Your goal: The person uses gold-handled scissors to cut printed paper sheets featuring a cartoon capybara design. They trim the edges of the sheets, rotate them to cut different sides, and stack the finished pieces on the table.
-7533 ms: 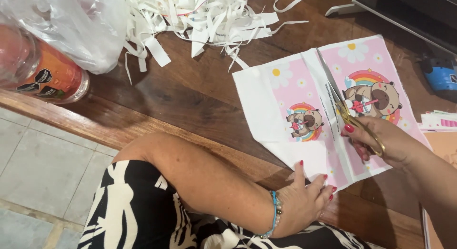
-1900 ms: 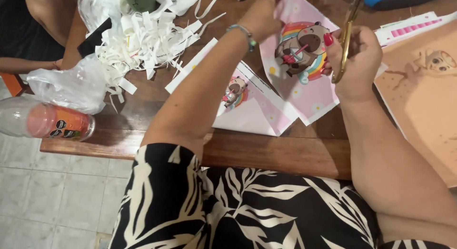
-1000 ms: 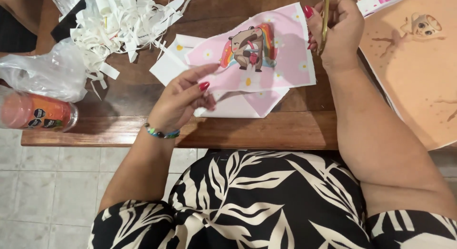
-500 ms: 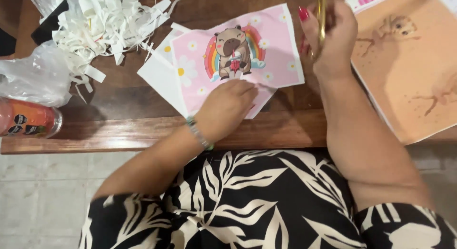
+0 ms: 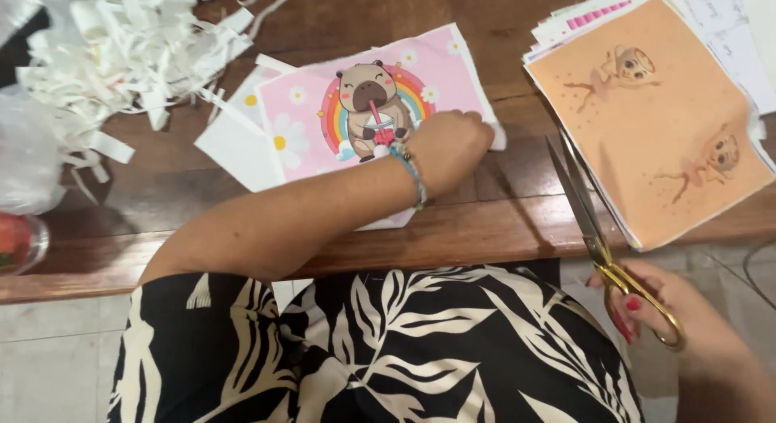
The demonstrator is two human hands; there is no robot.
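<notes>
A pink printed sheet (image 5: 388, 99) with a cartoon animal and rainbow lies flat on the wooden table (image 5: 485, 229), on top of white paper. The left hand (image 5: 449, 148) rests curled on its right edge, pressing it down. The right hand (image 5: 671, 326), well apart at the table's near edge, grips gold-handled scissors (image 5: 598, 237), blades pointing towards an orange sheet (image 5: 655, 107).

A dark brown wooden table (image 5: 339, 19) fills the upper part of the view, its grain glossy under soft, even light — the front edge (image 5: 453, 249) runs from nine o'clock across to three o'clock, paler than the top. Below it, at seven o'clock, lies a floor of pale grey tiles (image 5: 56, 366) with thin grout lines — more shows at five o'clock.
</notes>
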